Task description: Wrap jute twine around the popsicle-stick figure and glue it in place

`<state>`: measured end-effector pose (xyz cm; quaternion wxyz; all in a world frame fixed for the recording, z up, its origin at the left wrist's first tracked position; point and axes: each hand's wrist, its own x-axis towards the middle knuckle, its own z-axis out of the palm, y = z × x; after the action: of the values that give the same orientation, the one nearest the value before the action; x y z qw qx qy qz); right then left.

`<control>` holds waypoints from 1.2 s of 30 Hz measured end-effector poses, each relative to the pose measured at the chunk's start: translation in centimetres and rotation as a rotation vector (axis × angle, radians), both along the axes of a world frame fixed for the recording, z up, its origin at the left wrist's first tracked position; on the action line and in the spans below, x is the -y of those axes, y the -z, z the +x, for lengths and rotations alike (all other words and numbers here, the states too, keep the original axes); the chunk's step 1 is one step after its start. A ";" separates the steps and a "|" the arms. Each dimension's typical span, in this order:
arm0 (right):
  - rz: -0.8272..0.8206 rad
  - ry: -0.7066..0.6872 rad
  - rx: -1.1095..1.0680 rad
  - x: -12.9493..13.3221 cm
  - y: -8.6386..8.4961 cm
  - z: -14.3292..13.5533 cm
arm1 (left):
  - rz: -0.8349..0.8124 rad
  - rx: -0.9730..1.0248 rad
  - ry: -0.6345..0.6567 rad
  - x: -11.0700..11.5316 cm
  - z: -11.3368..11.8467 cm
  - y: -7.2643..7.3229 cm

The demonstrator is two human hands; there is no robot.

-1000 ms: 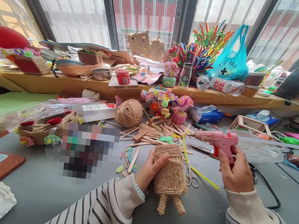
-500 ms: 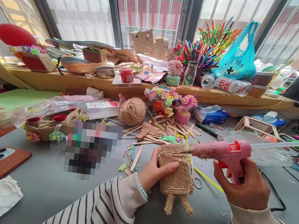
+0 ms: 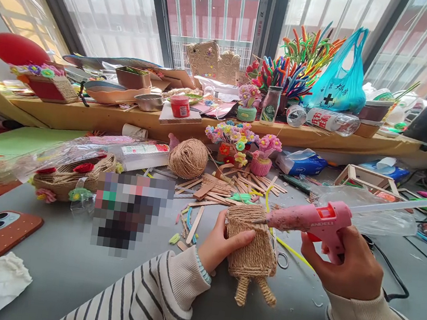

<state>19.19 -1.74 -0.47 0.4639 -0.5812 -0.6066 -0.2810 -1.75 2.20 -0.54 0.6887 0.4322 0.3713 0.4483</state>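
My left hand (image 3: 221, 245) grips a twine-wrapped craft piece (image 3: 254, 252) by its left side, thumb across the front. The piece has a boxy body with two short twine-wrapped legs pointing toward me. In my right hand (image 3: 352, 267) is a pink hot glue gun (image 3: 311, 220), fingers wrapped round its handle. A long translucent glue stick (image 3: 404, 205) sticks out of its back. The nozzle lies at the upper part of the twine body; whether it touches cannot be made out. Scissors (image 3: 282, 260) lie partly hidden behind the piece.
Behind my hands are wooden craft sticks (image 3: 210, 186), a ball of twine (image 3: 188, 157) and pipe-cleaner flowers (image 3: 263, 156). A phone (image 3: 3, 232) and crumpled tissue (image 3: 0, 284) lie at left. A black cord (image 3: 395, 276) runs at right. A cluttered ledge (image 3: 124, 117) spans the back.
The glue gun in my right hand has shifted slightly left, its nozzle now farther over the twine body. My left hand and the craft piece hold almost the same place.
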 end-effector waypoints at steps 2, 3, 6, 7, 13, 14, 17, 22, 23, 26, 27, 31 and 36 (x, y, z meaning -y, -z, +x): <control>0.002 -0.014 0.023 0.0 0.0 0.0 | -0.001 -0.003 0.001 0.0 0.0 -0.1; -0.001 -0.020 0.032 0.1 0.0 0.0 | -0.001 -0.004 0.002 0.0 0.0 -0.1; -0.016 -0.032 0.038 0.1 0.0 0.0 | 0.001 -0.012 0.001 0.0 0.0 0.0; -0.020 -0.032 0.039 0.1 0.0 0.0 | 0.004 -0.016 0.003 0.0 0.0 0.0; -0.027 -0.032 0.050 0.1 0.1 -0.1 | 0.030 -0.041 0.031 0.0 0.0 0.0; -0.026 -0.033 0.048 0.2 0.1 -0.1 | 0.034 -0.044 0.041 0.0 0.0 -0.1; -0.026 -0.037 0.048 0.2 0.1 -0.1 | 0.033 -0.053 0.058 0.0 0.0 -0.2; -0.031 -0.051 0.050 0.2 0.2 0.0 | 0.051 -0.059 0.072 0.0 -0.1 -0.1; -0.026 -0.048 0.054 0.2 0.2 0.0 | 0.055 -0.060 0.077 0.0 -0.1 0.0; 0.004 -0.040 0.069 0.1 0.2 0.0 | 0.051 -0.063 0.077 -0.1 -0.1 0.0; 0.018 -0.041 0.070 0.0 0.3 0.0 | 0.047 -0.063 0.074 -0.1 -0.1 0.0; 0.065 -0.045 0.070 -0.1 0.4 0.1 | 0.038 -0.065 0.066 -0.1 -0.1 -0.1; 0.086 -0.040 0.130 -0.4 0.6 0.6 | 0.031 -0.068 0.061 0.0 0.0 -0.2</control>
<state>19.80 -1.36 -1.05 0.4535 -0.5293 -0.6342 -0.3347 -1.75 2.22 -0.36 0.6826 0.4687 0.3740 0.4177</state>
